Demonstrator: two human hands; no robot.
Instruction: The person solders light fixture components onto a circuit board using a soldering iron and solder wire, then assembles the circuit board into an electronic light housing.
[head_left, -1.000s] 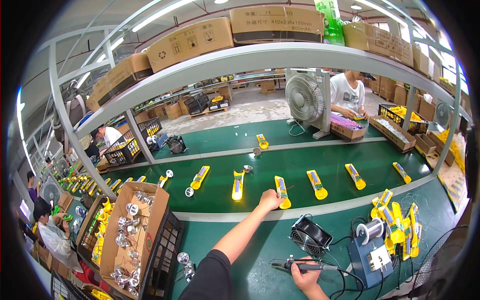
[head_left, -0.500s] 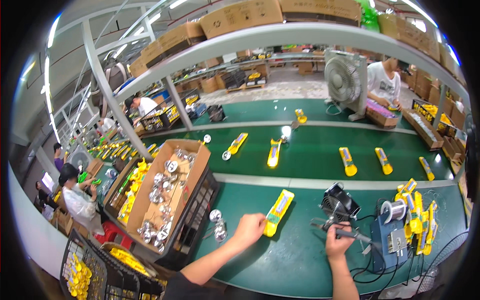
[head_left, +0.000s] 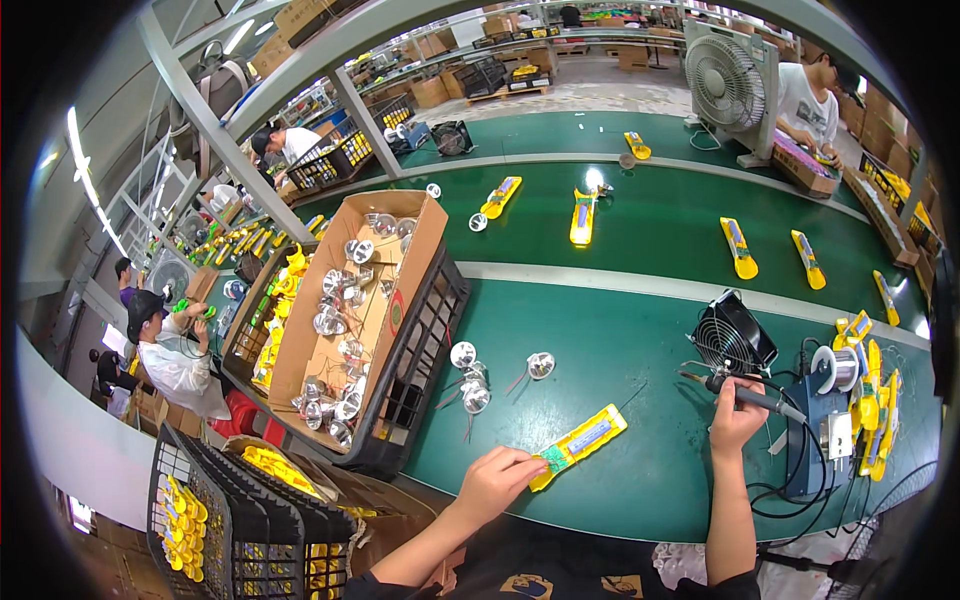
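My left hand (head_left: 497, 483) pinches the near end of a long yellow plastic housing (head_left: 603, 427) lying tilted on the green bench. A small green circuit board (head_left: 553, 459) sits at that end, by my fingertips, and a blue-grey strip runs along the rest. In my right hand (head_left: 737, 418) is a soldering iron (head_left: 752, 394), its tip pointing left, close to a small black fan (head_left: 735, 338). Silver lamp reflectors with thin wires lie left of the housing, one reflector (head_left: 540, 365) apart from the others (head_left: 475, 385).
A cardboard box (head_left: 400, 300) of reflectors stands left on a black crate. At right are a blue soldering station (head_left: 805, 435), a solder wire spool (head_left: 838, 368) and piled yellow housings (head_left: 876, 410). Beyond the bench, a green belt (head_left: 660, 235) carries more housings. Co-workers sit farther off.
My view has tipped downward. My left hand and the yellow housing have come nearer to me, and the housing lies more slanted. A separate reflector now shows where my hand was.
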